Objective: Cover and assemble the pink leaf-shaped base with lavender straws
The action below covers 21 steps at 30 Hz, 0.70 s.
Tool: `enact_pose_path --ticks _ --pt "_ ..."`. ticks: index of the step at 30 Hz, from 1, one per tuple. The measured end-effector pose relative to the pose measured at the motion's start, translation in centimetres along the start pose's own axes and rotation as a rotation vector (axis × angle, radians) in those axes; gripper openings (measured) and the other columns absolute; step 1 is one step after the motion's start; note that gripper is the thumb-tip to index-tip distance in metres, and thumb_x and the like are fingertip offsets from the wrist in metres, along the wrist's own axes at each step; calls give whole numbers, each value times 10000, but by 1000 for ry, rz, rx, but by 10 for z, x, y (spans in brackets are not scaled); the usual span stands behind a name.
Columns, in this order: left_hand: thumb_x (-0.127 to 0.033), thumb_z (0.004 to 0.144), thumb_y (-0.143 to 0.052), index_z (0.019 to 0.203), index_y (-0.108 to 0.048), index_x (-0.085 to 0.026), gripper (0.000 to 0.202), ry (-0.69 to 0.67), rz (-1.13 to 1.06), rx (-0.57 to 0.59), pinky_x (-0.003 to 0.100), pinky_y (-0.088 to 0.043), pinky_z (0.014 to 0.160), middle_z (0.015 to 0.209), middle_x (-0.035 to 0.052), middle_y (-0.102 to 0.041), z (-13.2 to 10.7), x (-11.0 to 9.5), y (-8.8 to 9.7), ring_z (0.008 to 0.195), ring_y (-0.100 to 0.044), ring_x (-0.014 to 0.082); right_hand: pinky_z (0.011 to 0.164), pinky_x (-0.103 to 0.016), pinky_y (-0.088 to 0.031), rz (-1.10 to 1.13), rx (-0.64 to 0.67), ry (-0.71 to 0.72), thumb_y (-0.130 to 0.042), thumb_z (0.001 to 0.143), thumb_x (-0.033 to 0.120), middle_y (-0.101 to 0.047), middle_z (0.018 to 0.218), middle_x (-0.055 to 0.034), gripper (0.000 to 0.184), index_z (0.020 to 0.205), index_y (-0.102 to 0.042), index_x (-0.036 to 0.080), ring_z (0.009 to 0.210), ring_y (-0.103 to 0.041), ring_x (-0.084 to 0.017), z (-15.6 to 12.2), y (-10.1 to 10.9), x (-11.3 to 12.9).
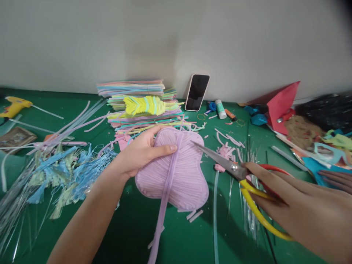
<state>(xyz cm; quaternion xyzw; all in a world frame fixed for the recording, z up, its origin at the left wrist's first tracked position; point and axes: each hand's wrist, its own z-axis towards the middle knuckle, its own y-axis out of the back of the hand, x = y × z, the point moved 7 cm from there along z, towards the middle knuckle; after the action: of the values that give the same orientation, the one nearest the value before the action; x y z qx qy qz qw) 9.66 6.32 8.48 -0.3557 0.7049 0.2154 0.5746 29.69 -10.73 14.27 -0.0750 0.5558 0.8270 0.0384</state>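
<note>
Green tabletop (200,238) runs back to a plain pale wall (82,44). Above it, the left hand (145,150) grips a lilac lobed piece (192,176), thumb at the edge of a lilac strip (169,179) that crosses its front and hangs below. The right hand (299,205) is clamped around scissors (233,167), whose tips overlap the piece in view; contact is unclear. Beyond lie pastel stem bundles (137,121), a phone (197,92) and, far left, a yellow glue gun (16,106).

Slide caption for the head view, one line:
Left hand gripping a lilac strip-covered shape, right hand holding scissors, above a green table.
</note>
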Motion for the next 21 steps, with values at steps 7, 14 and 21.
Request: enact_pose_path --ticks 7,14,21 --pt "-345 715 -777 1139 -598 -194 484 -92 302 -100 345 -493 908 1159 44 -659 -6 -12 9 1080 -611 243 477 -277 -439 149 460 -342 -512 885 411 -720 758 -82 315 1038 -613 155 565 -677 -225 -21 -94 19" --pt "-445 751 -728 1205 -582 -202 535 -152 548 -156 364 -445 977 1255 50 -624 -8 -13 7 1168 -559 271 520 -293 -441 321 236 -284 -591 850 284 -693 757 -72 240 1048 -666 169 615 -645 -209 8 -79 51" --pt "-387 785 -697 1075 -644 -180 360 -173 517 -107 376 -467 917 1120 54 -676 -9 -21 -5 1025 -615 258 557 -250 -424 912 -135 -409 -681 787 214 -582 685 19 36 817 -692 229 615 -513 -121 60 -37 68"
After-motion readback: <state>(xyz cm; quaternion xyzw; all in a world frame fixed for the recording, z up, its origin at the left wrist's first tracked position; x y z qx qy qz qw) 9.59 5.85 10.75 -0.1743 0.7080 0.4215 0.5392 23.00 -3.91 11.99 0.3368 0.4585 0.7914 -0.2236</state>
